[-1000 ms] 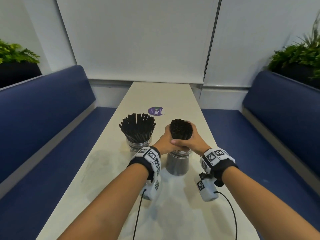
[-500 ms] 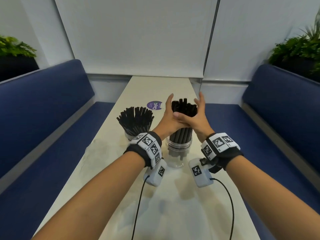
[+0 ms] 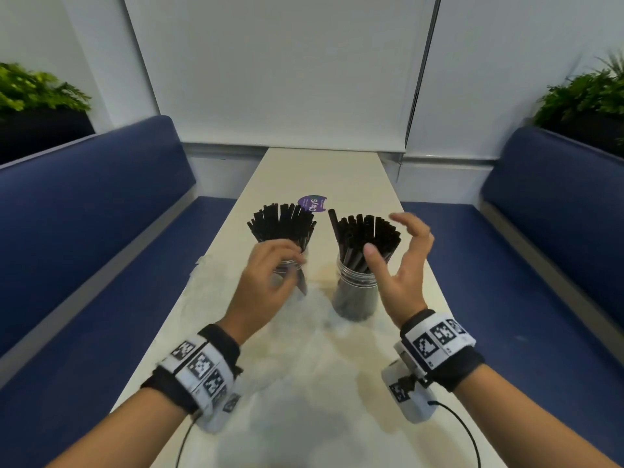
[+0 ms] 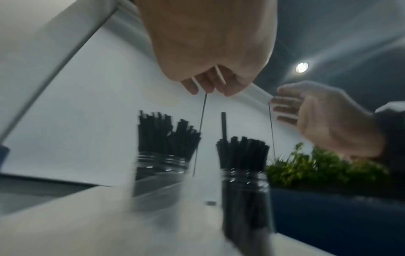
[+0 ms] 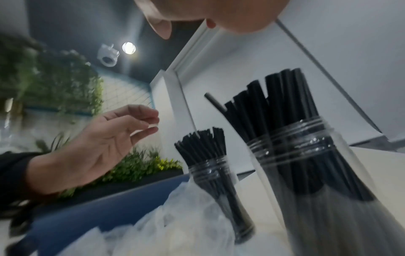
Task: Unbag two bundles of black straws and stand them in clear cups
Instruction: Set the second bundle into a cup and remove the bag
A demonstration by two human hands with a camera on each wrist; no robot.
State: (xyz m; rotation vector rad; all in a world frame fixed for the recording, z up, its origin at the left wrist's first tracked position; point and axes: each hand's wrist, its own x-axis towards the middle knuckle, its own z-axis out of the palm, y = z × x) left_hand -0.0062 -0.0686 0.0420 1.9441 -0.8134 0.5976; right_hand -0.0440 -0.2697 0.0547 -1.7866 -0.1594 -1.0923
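Two clear cups stand mid-table, each holding a fanned bundle of black straws. The left cup (image 3: 287,268) carries the left bundle (image 3: 282,221); the right cup (image 3: 356,295) carries the right bundle (image 3: 364,234), with one straw leaning out to the left. My left hand (image 3: 287,270) hovers in front of the left cup, fingers loosely curled, nothing visible in it. Just right of the right bundle, my right hand (image 3: 388,236) is open, palm facing the straws, not touching them. The right wrist view shows both cups (image 5: 306,155) and the empty left hand (image 5: 151,124).
Crumpled clear plastic bags (image 3: 297,336) lie on the narrow white table (image 3: 324,170) in front of the cups. A purple round sticker (image 3: 312,204) is behind them. Blue benches (image 3: 84,204) flank both long edges, and a wall closes the far end.
Both hands have let go of the right bundle and drawn apart. Its straws have dropped into the cup and fanned out. My left hand has moved left, in front of the left cup.
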